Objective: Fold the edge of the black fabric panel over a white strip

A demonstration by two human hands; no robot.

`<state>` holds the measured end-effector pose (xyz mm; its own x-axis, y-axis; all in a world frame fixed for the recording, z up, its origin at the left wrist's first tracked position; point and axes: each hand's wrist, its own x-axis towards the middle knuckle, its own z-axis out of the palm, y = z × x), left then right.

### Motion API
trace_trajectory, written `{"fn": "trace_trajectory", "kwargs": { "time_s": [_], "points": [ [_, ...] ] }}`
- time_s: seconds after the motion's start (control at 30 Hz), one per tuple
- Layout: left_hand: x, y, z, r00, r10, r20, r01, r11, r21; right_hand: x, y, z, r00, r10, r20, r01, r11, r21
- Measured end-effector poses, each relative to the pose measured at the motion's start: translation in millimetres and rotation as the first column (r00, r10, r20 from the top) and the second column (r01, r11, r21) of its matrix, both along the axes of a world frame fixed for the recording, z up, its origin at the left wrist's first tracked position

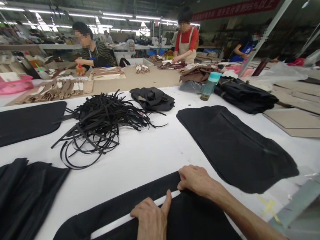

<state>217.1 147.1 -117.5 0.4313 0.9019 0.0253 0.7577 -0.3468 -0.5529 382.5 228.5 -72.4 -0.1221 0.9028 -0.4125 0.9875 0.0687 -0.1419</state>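
In front of me on the table lies a black fabric panel with rounded corners. A narrow white strip runs along it below the upper edge; I cannot tell whether this is a slit showing the table or a separate band. My left hand rests on the panel, its thumb spread out and its fingertips at the strip. At the strip's right end, my right hand has its fingers curled over the panel's upper edge, gripping the fabric.
A tangled heap of black strips lies ahead, beside a folded black bundle. Stacked black panels are at right, more black fabric at left. A teal-lidded bottle stands farther back. Co-workers sit and stand across the tables.
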Motion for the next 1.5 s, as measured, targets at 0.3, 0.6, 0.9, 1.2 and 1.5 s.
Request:
{"fn": "trace_trajectory", "kwargs": {
  "time_s": [0.3, 0.6, 0.9, 1.2, 1.5],
  "points": [
    [-1, -5, 1.8, 0.994, 0.042, 0.097, -0.039, 0.999, -0.024, -18, -13, -8.5, 0.995, 0.017, -0.099, -0.013, 0.999, 0.036],
    [-64, -22, -13.1, 0.914, 0.011, 0.406, -0.014, 1.0, 0.005, -26, -14, -8.8, 0.999, 0.016, -0.05, -0.012, 0.998, 0.067],
    [-108, -50, -28.5, 0.773, -0.191, 0.605, 0.045, 0.968, 0.248, -34, -30, -3.1, 0.989, 0.011, 0.145, -0.031, 0.99, 0.135],
    [-128, -72, -32.1, 0.766, -0.235, 0.598, -0.024, 0.919, 0.393, -152, -51, 1.7, 0.834, 0.392, -0.388, -0.376, 0.919, 0.118],
    [-128, -77, -53.1, 0.798, -0.108, 0.593, -0.165, 0.907, 0.387, -217, -34, -12.0, 0.885, 0.392, -0.253, -0.401, 0.916, 0.015]
  ]
}}
